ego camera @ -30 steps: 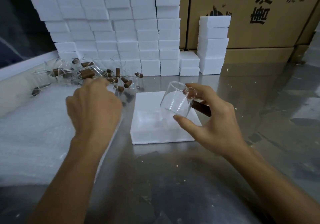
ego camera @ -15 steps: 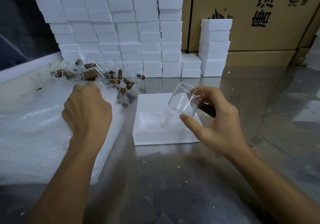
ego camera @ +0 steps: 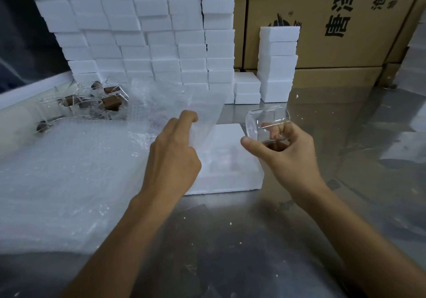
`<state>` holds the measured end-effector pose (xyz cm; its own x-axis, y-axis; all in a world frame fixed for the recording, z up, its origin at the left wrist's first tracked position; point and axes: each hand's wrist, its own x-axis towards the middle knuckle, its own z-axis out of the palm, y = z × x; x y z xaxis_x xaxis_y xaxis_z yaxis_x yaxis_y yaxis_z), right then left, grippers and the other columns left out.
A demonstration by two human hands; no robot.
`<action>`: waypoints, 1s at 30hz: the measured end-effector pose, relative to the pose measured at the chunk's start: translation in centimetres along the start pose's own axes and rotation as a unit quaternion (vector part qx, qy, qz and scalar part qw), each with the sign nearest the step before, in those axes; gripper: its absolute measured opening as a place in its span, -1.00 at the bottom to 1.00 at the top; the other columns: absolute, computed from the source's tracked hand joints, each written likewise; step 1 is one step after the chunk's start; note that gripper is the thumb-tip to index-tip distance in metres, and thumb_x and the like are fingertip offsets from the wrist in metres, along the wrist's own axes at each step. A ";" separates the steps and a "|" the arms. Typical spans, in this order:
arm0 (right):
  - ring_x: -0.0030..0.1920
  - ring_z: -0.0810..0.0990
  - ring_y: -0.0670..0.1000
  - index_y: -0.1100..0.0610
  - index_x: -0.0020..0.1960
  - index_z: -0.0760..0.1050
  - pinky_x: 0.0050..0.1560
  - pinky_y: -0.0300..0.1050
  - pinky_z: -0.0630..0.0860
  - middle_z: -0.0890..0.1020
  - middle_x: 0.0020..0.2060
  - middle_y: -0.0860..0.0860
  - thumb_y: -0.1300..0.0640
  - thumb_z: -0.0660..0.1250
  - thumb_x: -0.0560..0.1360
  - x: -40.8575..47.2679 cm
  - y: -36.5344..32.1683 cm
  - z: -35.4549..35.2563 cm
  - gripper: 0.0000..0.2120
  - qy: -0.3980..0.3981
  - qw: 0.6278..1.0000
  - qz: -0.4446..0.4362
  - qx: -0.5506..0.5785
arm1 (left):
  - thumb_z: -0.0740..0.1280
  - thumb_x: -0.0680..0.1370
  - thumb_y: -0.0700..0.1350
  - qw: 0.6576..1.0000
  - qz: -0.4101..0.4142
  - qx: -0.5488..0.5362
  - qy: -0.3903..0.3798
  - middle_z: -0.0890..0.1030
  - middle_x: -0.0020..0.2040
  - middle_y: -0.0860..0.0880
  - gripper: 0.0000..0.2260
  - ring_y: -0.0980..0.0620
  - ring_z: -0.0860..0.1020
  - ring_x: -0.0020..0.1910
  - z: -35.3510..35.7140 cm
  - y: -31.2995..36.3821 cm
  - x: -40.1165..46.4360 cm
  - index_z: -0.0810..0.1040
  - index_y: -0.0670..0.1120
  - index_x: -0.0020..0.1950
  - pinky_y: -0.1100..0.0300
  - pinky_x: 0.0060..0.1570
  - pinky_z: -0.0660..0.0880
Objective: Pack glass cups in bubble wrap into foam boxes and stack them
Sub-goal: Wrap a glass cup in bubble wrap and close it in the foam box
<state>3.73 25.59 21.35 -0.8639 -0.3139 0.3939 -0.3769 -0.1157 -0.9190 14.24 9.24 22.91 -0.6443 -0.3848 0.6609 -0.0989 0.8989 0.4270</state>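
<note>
- Glass cup (ego camera: 267, 124), clear with a brown handle, is held tilted in the air above the far right corner of the open foam box (ego camera: 232, 180), its mouth turned toward the left.
- Right hand (ego camera: 288, 157) grips the cup: the thumb lies along the near side of the glass, and the curled fingers wrap the handle side, seen partly through the glass.
- Left hand (ego camera: 173, 157) pinches the edge of a sheet of bubble wrap (ego camera: 175, 104) between thumb and fingers, holding it raised so that it hangs over the left part of the foam box.
- Foam box lies flat on the shiny metal table (ego camera: 230, 240), between the two forearms; its moulded hollows show faintly, and whether anything lies in them I cannot tell.
- Just left of the box is a thick stack of bubble wrap sheets (ego camera: 57, 182), covering the left side of the table.
- Behind that stack, a heap of more glass cups (ego camera: 92, 101) with brown handles lies on its side.
- At the back stands a tall wall of white foam boxes (ego camera: 143, 32); to its right a short column of foam boxes (ego camera: 277, 64), with two low ones beside it.
- Cardboard cartons (ego camera: 334, 21) with printed black characters stand behind these.
</note>
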 end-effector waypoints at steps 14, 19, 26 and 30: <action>-0.41 0.55 -0.22 0.14 -0.22 0.48 -0.36 -0.40 0.41 0.60 -0.23 0.17 -0.10 0.28 0.59 0.4 -0.3 0.1 -0.66 0.023 0.999 0.028 0.005 | 0.40 0.49 0.21 0.992 -0.064 0.094 -0.054 0.60 0.03 -0.04 -0.63 -0.11 0.54 0.02 1.7 -0.5 -0.5 0.66 -0.07 0.06 0.03 -0.01 0.46; -0.42 0.55 -0.23 0.17 -0.20 0.50 -0.36 -0.41 0.42 0.60 -0.25 0.18 -0.09 0.28 0.59 0.4 -0.5 0.1 -0.64 0.031 0.999 0.021 -0.003 | 0.25 0.46 0.42 0.977 -0.068 0.174 -0.099 0.64 0.10 0.00 -0.42 -0.10 0.54 0.09 3.7 0.3 -0.2 0.63 -0.02 0.16 0.01 0.08 0.36; -0.43 0.55 -0.23 0.23 -0.18 0.50 -0.36 -0.41 0.41 0.62 -0.29 0.12 -0.11 0.29 0.58 0.6 -0.5 -0.1 -0.60 0.044 0.999 0.022 -0.009 | 0.28 0.35 0.51 0.954 -0.181 0.186 -0.152 0.63 0.03 -0.07 -0.40 -0.16 0.57 0.07 5.2 0.8 2.1 0.43 -0.03 -0.08 0.01 -0.06 0.28; -0.45 0.54 -0.23 0.20 -0.20 0.50 -0.37 -0.43 0.40 0.61 -0.26 0.18 -0.08 0.30 0.59 0.5 -0.7 -0.1 -0.64 0.042 0.999 0.019 -0.007 | 0.37 0.45 0.28 0.944 -0.179 0.216 -0.174 0.58 0.00 -0.07 -0.59 -0.19 0.54 0.05 5.6 1.6 2.6 0.34 -0.01 -0.10 0.02 -0.06 0.21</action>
<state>3.52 25.56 22.21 -0.9023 -0.2370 0.3602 -0.3483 -0.0916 -0.9329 8.19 10.82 21.84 -0.7135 -0.6560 0.2462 -0.6097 0.7544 0.2434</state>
